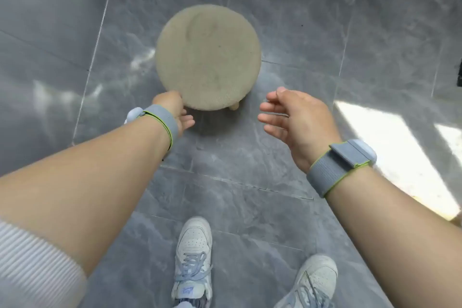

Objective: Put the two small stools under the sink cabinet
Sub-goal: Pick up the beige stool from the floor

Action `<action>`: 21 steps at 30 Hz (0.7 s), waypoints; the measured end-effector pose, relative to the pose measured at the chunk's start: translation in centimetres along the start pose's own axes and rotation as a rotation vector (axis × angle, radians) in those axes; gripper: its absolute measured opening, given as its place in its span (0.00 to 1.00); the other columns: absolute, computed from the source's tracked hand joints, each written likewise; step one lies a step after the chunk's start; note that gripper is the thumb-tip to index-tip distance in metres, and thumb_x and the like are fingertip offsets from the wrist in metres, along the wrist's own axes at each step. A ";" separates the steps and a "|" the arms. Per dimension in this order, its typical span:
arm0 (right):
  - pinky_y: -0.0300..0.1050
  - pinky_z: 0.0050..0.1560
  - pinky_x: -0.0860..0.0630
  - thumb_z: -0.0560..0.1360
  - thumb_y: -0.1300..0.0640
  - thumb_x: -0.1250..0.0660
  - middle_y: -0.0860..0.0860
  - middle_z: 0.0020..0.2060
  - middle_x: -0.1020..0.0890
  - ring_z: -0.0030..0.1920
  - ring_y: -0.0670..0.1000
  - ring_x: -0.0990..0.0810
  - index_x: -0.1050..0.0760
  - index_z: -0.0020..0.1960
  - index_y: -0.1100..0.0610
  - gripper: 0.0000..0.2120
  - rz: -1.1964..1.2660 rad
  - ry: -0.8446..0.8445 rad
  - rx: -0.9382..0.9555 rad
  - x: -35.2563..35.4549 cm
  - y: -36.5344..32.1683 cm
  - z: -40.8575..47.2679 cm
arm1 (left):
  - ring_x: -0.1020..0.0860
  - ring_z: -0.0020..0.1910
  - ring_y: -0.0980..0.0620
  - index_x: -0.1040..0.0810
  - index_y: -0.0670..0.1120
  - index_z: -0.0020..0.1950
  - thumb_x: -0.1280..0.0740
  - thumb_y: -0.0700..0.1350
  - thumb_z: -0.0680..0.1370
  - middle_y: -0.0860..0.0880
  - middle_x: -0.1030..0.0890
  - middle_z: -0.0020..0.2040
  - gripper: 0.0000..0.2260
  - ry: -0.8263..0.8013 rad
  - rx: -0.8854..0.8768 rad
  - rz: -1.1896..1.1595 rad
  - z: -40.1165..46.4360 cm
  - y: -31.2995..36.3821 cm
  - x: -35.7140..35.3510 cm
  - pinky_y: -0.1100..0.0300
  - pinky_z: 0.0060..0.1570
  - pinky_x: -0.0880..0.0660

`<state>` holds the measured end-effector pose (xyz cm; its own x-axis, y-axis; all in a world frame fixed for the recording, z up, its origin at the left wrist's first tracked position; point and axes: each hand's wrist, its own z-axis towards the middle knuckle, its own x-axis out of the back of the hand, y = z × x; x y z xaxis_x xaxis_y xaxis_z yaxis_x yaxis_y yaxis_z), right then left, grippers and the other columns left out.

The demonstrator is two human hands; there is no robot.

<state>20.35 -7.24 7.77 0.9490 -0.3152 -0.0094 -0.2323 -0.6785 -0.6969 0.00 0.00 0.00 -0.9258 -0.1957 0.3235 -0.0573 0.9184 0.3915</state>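
A small round stool (208, 56) with a beige fabric seat and short pale legs stands on the grey tiled floor in front of me. My left hand (172, 112) is at its near left rim, the thumb side against the seat's edge and the fingers reaching under it. To the right of the stool my right hand (290, 117) hovers open, fingers spread and pointing left, a short gap from the seat. Both wrists wear grey straps. Only one stool is in view, and no sink cabinet shows.
Grey marble-look floor tiles (312, 20) spread all around. My two white sneakers (193, 257) stand at the bottom edge. A bright patch of sunlight (390, 147) lies on the floor at the right. Something dark (459, 75) pokes in at the right edge.
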 end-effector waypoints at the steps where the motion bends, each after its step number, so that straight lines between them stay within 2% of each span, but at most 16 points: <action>1: 0.43 0.41 0.23 0.78 0.52 0.38 0.52 0.38 0.17 0.38 0.51 0.18 0.22 0.45 0.55 0.09 0.031 0.010 -0.024 -0.1 0.4 0.2 | 0.21 0.53 0.41 0.31 0.41 0.70 0.42 0.42 0.81 0.39 0.24 0.59 0.17 0.009 0.029 -0.055 0.5 -0.1 0.0 0.50 0.48 0.21; 4: 0.42 0.40 0.23 0.79 0.52 0.38 0.52 0.38 0.17 0.37 0.50 0.18 0.22 0.45 0.56 0.10 0.076 0.016 -0.063 0.1 2.0 1.3 | 0.24 0.62 0.39 0.36 0.43 0.75 0.44 0.40 0.82 0.37 0.28 0.67 0.20 -0.033 0.058 -0.149 2.1 -0.6 -0.7 0.47 0.58 0.23; 7: 0.43 0.41 0.22 0.79 0.51 0.38 0.52 0.37 0.17 0.37 0.51 0.18 0.22 0.44 0.55 0.10 0.098 0.022 -0.080 0.0 2.6 2.2 | 0.27 0.67 0.41 0.39 0.43 0.77 0.46 0.39 0.83 0.41 0.30 0.72 0.20 -0.072 0.038 -0.230 2.8 -0.8 -2.0 0.45 0.67 0.30; 12: 0.44 0.42 0.21 0.79 0.51 0.38 0.52 0.37 0.17 0.38 0.51 0.18 0.22 0.44 0.55 0.10 0.121 0.037 -0.079 0.3 2.6 3.2 | 0.22 0.60 0.45 0.33 0.47 0.72 0.31 0.44 0.78 0.46 0.23 0.66 0.24 -0.093 0.022 -0.351 3.5 -0.5 -3.0 0.47 0.56 0.23; 16: 0.44 0.42 0.21 0.79 0.51 0.38 0.51 0.37 0.17 0.37 0.51 0.18 0.22 0.45 0.55 0.10 0.152 0.057 -0.089 1.2 2.3 3.7 | 0.20 0.55 0.44 0.31 0.43 0.71 0.30 0.38 0.76 0.43 0.21 0.62 0.24 -0.142 -0.048 -0.498 3.0 -0.1 -4.5 0.47 0.42 0.18; 21: 0.43 0.39 0.21 0.79 0.51 0.38 0.51 0.36 0.17 0.36 0.50 0.18 0.22 0.45 0.55 0.11 0.243 0.097 -0.108 3.4 1.8 3.7 | 0.20 0.48 0.45 0.29 0.41 0.65 0.34 0.33 0.78 0.44 0.20 0.51 0.16 -0.240 -0.084 -0.665 0.1 1.4 -7.1 0.45 0.51 0.20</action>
<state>23.99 -7.08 3.86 0.8389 -0.5360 -0.0946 -0.4770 -0.6402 -0.6022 6.42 2.75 -1.84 -0.7621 -0.6152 -0.2016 -0.6183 0.5994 0.5084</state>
